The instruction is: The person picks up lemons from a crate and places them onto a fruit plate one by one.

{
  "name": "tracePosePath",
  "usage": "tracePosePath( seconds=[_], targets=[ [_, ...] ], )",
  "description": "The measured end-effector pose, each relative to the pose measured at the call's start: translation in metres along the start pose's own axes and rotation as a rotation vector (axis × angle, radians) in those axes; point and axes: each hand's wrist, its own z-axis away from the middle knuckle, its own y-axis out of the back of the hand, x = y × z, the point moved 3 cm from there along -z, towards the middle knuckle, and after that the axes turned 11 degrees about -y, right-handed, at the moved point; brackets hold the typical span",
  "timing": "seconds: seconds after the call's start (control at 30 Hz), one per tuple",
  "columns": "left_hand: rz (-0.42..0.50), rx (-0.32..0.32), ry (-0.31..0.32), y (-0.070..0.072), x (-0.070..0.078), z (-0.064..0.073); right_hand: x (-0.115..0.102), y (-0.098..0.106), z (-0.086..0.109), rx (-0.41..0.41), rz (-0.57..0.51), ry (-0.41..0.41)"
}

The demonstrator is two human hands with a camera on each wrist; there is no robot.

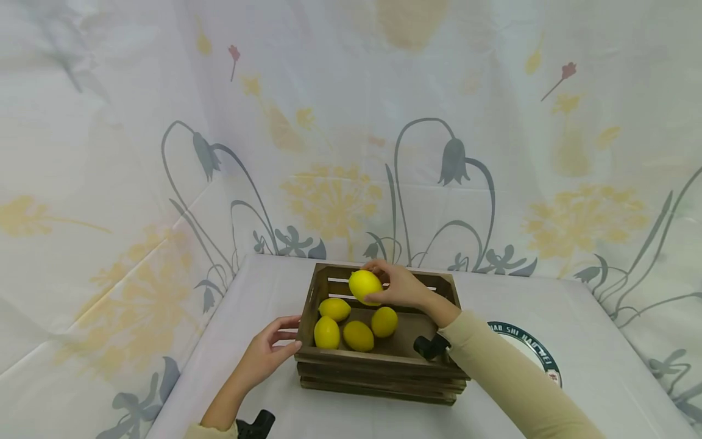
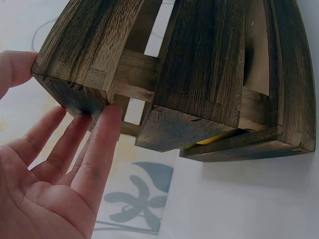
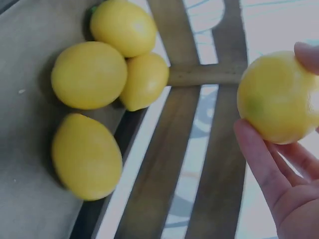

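In the head view my right hand (image 1: 399, 285) holds a yellow lemon (image 1: 364, 286) above the crate's far part. Thumb and fingers grip that lemon (image 3: 276, 99) from its sides in the right wrist view. Several more lemons (image 1: 359, 336) lie in the left half of the brown wooden crate (image 1: 384, 361). At the crate's near left corner is my left hand (image 1: 269, 350), palm off the wood. Its extended fingers (image 2: 102, 144) touch the end of the upper slat, with the thumb at the edge.
The crate stands on a white-covered table (image 1: 274, 286). To its right lies a round white plate (image 1: 526, 347) with a dark green lettered rim, partly behind my right sleeve. A flower-printed curtain (image 1: 340, 122) hangs behind and along the sides.
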Motion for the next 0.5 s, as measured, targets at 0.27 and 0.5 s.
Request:
tracePosePath(
  seconds=[0.27,0.5],
  targets=[
    [-0.004,0.021,0.011,-0.001,-0.001,0.0,-0.012,0.018,0.015,0.146,-0.054,-0.061],
    [-0.013,0.032,0.037,-0.002,0.0,0.001,-0.019,0.027,0.03,0.252,-0.136,-0.075]
  ],
)
